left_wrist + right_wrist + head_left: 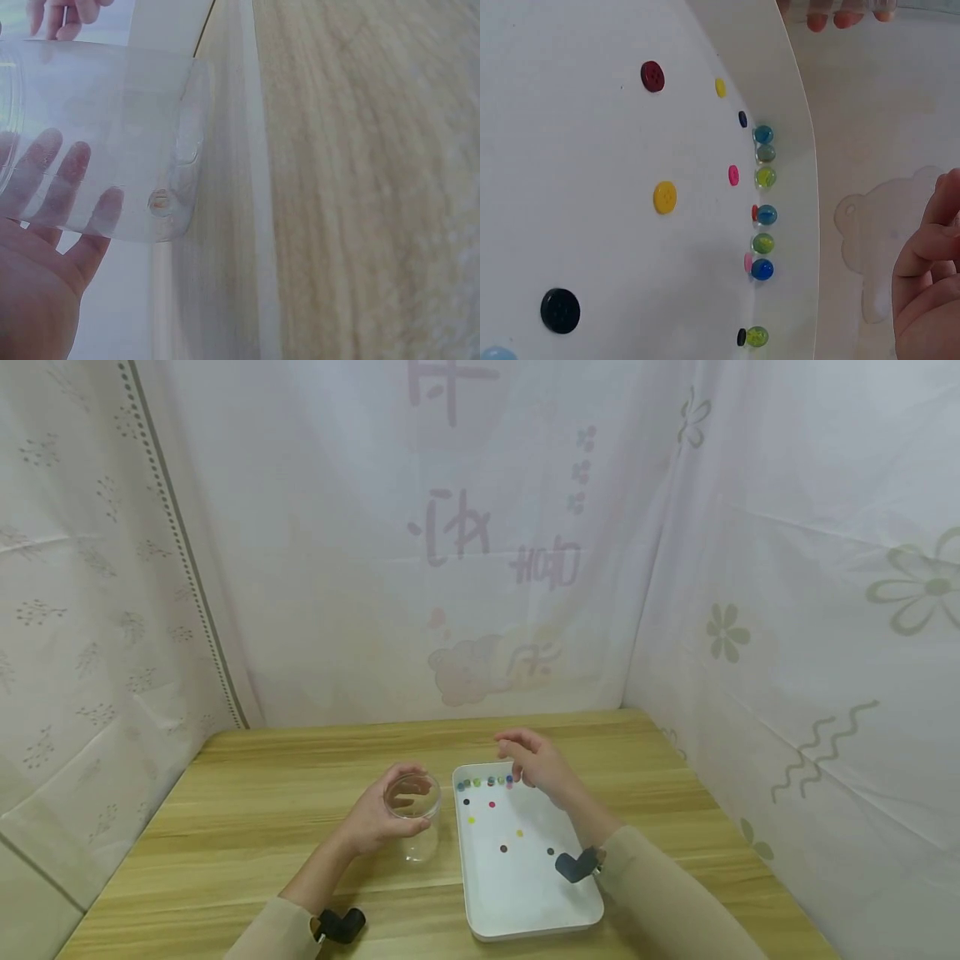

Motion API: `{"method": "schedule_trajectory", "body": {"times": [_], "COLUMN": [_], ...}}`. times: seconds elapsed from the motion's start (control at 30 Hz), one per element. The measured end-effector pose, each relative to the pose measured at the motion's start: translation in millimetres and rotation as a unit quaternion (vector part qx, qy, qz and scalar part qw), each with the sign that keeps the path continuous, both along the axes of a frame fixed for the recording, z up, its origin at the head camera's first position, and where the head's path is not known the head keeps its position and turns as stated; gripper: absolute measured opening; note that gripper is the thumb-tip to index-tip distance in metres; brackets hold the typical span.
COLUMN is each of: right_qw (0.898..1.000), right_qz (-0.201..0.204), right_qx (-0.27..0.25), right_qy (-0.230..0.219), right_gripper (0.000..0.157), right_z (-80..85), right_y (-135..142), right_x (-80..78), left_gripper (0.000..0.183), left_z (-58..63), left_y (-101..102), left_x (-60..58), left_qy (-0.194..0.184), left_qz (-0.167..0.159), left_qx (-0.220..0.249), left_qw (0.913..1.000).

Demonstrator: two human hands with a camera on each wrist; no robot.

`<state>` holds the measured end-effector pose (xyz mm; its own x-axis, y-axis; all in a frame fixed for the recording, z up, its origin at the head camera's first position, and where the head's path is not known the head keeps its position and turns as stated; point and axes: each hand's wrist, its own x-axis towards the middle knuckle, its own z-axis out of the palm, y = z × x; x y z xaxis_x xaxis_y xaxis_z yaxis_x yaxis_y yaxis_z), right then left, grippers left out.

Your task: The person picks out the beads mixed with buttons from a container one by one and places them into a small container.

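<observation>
My left hand (382, 814) grips a clear plastic jar (420, 843), fingers and thumb around it near its round rim, beside the tray's left side. Low in the jar, a small round brownish spot (160, 202) shows in the left wrist view; I cannot tell what it is. My right hand (542, 767) hovers over the far end of the white tray (536, 910), fingers loosely bent, nothing visible in them. Along the tray's far wall lie several glass marbles, such as a green marble (765, 177) and a blue marble (762, 269). Several flat buttons, including a yellow button (664, 197) and a black button (560, 310), are scattered across it.
The tray stands on a wood-grain table (300, 777) with a low raised rim all round. Pale printed curtains (337, 568) hang behind the table and on both sides. A black wrist camera (577, 865) on the right sleeve hangs over the tray's right edge.
</observation>
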<state>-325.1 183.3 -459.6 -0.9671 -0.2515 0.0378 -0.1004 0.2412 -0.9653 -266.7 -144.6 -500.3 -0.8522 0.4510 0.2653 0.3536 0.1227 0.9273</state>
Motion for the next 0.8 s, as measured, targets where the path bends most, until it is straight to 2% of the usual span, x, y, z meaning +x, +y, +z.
{"method": "schedule_trajectory", "body": {"times": [0.13,0.3,0.53,0.8], "right_qw": [1.0,1.0,1.0,1.0], "right_qz": [-0.01,-0.017,-0.023,-0.002], "right_qx": [0.004,0.006,0.011,0.011], "right_qy": [0.003,-0.001,-0.011,-0.016], "right_gripper": [0.042,0.04,0.039,0.038], "right_z": [-0.9,-0.5,-6.8,-12.2], "right_y": [4,5,1,-15], "right_x": [-1.0,-0.8,-8.4,-12.0], "left_gripper": [0.073,0.072,0.072,0.073], "left_z": [-0.3,-0.6,-0.4,0.3], "left_y": [0,0,-1,0], "left_x": [-0.2,-0.4,-0.4,-0.3], "left_qy": [0.001,-0.002,-0.003,-0.002], "left_qz": [-0.001,0.001,-0.004,-0.004], "left_qx": [0.001,-0.002,0.001,0.004], "left_qw": [1.0,1.0,1.0,1.0]}}
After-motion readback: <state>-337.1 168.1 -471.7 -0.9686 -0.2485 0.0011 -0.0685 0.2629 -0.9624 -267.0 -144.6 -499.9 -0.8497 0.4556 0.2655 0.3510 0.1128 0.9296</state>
